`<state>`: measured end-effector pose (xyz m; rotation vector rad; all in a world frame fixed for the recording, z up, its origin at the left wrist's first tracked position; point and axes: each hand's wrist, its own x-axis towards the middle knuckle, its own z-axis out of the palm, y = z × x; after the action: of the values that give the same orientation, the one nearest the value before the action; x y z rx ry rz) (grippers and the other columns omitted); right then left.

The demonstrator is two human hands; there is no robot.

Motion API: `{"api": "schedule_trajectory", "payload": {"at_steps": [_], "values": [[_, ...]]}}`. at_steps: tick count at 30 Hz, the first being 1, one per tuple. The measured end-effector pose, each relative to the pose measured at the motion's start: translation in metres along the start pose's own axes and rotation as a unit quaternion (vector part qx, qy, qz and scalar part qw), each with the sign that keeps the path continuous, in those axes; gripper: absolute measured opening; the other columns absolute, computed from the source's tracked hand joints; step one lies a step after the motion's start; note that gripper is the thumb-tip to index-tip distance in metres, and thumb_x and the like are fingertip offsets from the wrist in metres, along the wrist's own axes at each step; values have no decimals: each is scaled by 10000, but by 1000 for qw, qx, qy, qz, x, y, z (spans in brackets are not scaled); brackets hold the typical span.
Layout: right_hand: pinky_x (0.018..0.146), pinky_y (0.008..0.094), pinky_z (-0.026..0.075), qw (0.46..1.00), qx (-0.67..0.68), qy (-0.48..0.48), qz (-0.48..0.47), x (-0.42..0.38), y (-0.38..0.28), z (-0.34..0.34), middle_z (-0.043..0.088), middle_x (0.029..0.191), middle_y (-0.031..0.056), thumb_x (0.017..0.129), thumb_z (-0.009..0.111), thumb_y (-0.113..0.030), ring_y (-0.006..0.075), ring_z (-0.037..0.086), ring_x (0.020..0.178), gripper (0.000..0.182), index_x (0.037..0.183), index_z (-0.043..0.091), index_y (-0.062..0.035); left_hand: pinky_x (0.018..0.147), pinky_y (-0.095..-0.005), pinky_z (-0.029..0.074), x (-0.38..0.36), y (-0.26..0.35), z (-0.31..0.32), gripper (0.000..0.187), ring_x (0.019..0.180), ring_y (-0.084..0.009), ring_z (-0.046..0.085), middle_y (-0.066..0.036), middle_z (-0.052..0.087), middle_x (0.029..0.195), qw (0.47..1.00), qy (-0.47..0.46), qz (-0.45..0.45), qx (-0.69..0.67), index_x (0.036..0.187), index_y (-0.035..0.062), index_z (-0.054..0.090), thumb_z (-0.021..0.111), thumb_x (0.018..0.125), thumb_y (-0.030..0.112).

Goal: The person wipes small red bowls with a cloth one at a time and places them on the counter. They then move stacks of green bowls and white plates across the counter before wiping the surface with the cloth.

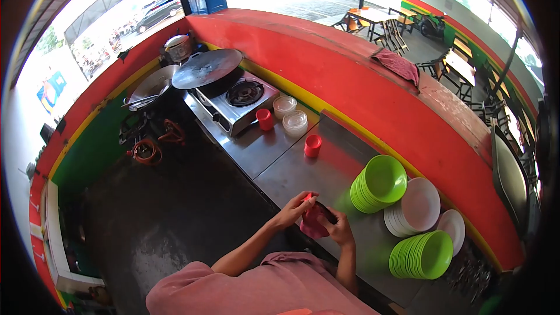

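Over the front edge of the steel counter, my left hand [294, 210] is closed on a small red cup [309, 198], mostly hidden by my fingers. It matches the colour of two red cups standing on the counter, one nearer [312, 146] and one by the stove [264, 119]. A pink cloth [314, 225] hangs bunched between my hands, and my right hand [339, 230] grips it with the thumb on top. A dark strip shows beside that thumb. To the right of my hands stands a stack of green bowls [388, 179].
White plates [421, 201] and another green stack [436, 255] stand along the right. Past the cups are clear plastic containers [295, 122], a gas stove [239, 99] and a large wok [207, 69]. A red wall [291, 46] borders the counter, with a cloth [396, 67] on its ledge.
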<state>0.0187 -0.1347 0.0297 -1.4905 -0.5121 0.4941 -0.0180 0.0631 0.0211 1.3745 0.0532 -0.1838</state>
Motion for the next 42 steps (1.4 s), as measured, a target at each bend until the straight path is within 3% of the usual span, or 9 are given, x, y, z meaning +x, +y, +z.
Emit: {"api": "schedule_trajectory", "payload": {"at_steps": [7,10,16,22,28,34,42], "values": [[825,267,484,993,66,92,-31,3,13,-11,672,955,17,912,698,-238,85,593,887,303,1098,652,-4,774,-277,497,14,5,8,405,815,-114,578,-14,579,915,985,43,6,-169,1100,62,549,459,1028,451],[842,266,480,992,77,91,-39,6,17,-8,668,974,13,919,690,-218,88,597,899,290,1111,648,-5,770,-278,501,17,-2,7,438,810,-118,586,-20,581,900,991,53,-16,-125,1030,61,540,423,1032,482],[846,274,484,992,85,88,-30,8,15,-6,666,991,18,949,652,-212,96,604,901,272,1121,643,-2,776,-286,500,11,4,8,518,838,-132,603,-21,621,929,998,57,-33,-10,1044,43,579,373,1035,518],[802,256,473,981,122,151,-8,12,31,-9,656,944,5,975,618,-262,85,576,863,277,1060,659,-2,804,-286,497,7,2,2,438,881,-110,608,-21,660,929,993,5,71,91,1054,16,633,480,1027,426],[801,271,473,967,162,193,20,16,39,-3,653,943,11,987,599,-254,95,576,864,259,1046,660,-9,863,-291,501,4,6,0,392,940,-119,619,-52,672,988,997,-47,35,43,1089,-22,625,570,999,356],[813,273,474,958,192,209,41,22,47,-5,654,954,20,984,602,-261,103,582,875,264,1055,658,-13,911,-290,489,-1,15,0,392,980,-133,628,-58,673,1032,999,-12,-12,42,1128,-26,624,579,996,340],[803,279,489,945,202,250,64,37,50,-3,669,971,38,957,625,-274,123,619,873,265,1034,660,-23,922,-289,494,21,-7,-30,318,982,-118,628,-43,668,1045,976,93,-57,-191,1115,20,638,589,993,310]]}}
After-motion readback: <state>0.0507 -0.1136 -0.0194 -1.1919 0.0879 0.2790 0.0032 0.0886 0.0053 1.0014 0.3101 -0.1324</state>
